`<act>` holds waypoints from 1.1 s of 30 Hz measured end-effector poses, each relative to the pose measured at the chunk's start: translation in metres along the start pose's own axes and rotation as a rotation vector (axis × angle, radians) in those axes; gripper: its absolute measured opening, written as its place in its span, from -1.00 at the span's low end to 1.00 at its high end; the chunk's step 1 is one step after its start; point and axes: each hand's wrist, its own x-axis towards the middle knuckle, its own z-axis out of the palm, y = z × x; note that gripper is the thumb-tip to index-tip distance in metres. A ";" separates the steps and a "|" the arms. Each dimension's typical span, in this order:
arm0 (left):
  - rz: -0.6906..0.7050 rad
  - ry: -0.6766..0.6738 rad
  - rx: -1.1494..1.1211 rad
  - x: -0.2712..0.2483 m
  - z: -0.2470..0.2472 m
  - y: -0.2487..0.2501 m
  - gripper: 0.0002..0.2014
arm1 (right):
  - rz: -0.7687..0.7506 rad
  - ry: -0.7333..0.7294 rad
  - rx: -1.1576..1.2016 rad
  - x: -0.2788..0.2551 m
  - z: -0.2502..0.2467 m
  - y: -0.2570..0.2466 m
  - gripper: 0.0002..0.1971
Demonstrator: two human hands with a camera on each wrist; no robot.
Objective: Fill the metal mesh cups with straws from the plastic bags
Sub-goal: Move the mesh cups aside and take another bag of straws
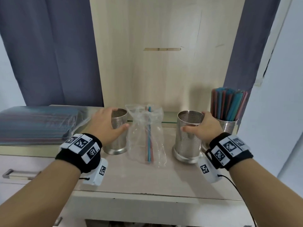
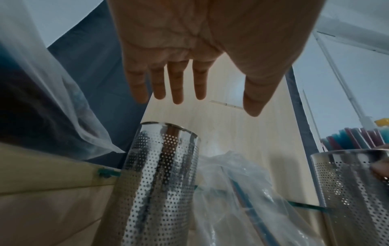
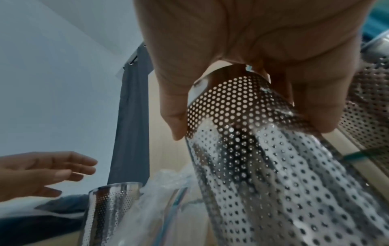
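Note:
Two empty perforated metal cups stand on the table. My left hand (image 1: 117, 118) hovers at the left cup (image 1: 117, 140); in the left wrist view the hand (image 2: 214, 104) is spread with straight fingers above the cup (image 2: 162, 174), not touching it. My right hand (image 1: 194, 122) grips the right cup (image 1: 187, 145) near its rim, thumb and fingers (image 3: 324, 116) curled round it (image 3: 263, 166). Between the cups stands a crumpled clear plastic bag (image 1: 146, 136) holding a few red and blue straws (image 1: 148, 145).
A third mesh cup (image 1: 227, 125) packed with straws (image 1: 227, 104) stands at the back right, close behind my right hand. A large flat bag of straws (image 1: 36, 123) lies at the left. A wooden panel (image 1: 164, 71) backs the table; a drawer handle (image 1: 16, 173) sits lower left.

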 end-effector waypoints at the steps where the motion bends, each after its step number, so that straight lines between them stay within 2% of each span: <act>1: -0.002 0.017 0.061 0.000 -0.002 -0.001 -0.25 | 0.009 0.012 0.012 0.004 0.004 0.004 -0.04; 6: -0.178 0.073 0.270 -0.001 -0.018 -0.006 -0.21 | 0.036 0.047 0.020 0.019 0.016 0.020 0.02; 11: -0.302 -0.022 0.380 -0.001 -0.029 -0.025 -0.11 | 0.059 0.039 0.000 0.022 0.018 0.024 -0.01; 13: -0.334 -0.060 0.375 -0.003 -0.032 -0.031 -0.08 | 0.082 0.004 -0.077 0.017 0.015 0.018 0.01; 15: -0.357 -0.093 0.361 -0.005 -0.036 -0.036 -0.05 | 0.084 0.004 -0.262 0.009 0.013 0.003 0.05; 17: -0.356 -0.107 0.337 -0.006 -0.041 -0.043 -0.04 | -0.004 0.076 -0.450 -0.005 0.015 -0.023 0.07; 19: -0.338 -0.120 0.302 -0.007 -0.049 -0.053 -0.02 | -0.231 0.119 -0.477 -0.025 0.023 -0.056 -0.02; 20: -0.319 -0.134 0.286 -0.007 -0.053 -0.059 0.00 | -0.371 0.083 -0.431 -0.033 0.031 -0.074 -0.10; 22: -0.281 -0.192 0.268 -0.009 -0.063 -0.073 0.10 | -0.578 -0.131 -0.267 -0.046 0.056 -0.105 -0.28; 24: -0.248 -0.245 0.273 -0.013 -0.073 -0.089 0.27 | -0.630 -0.413 -0.124 -0.053 0.095 -0.132 -0.43; 26: -0.232 -0.252 0.310 -0.019 -0.079 -0.103 0.30 | -0.587 -0.567 -0.048 -0.053 0.138 -0.152 -0.51; 30: -0.157 -0.197 0.397 -0.028 -0.085 -0.127 0.13 | -0.390 -0.661 0.010 -0.044 0.216 -0.186 -0.52; 32: -0.109 -0.178 0.397 -0.031 -0.088 -0.135 0.05 | -0.236 -0.675 0.132 -0.041 0.245 -0.199 -0.45; 33: -0.093 -0.169 0.392 -0.031 -0.089 -0.138 0.01 | -0.173 -0.655 0.207 -0.037 0.257 -0.203 -0.48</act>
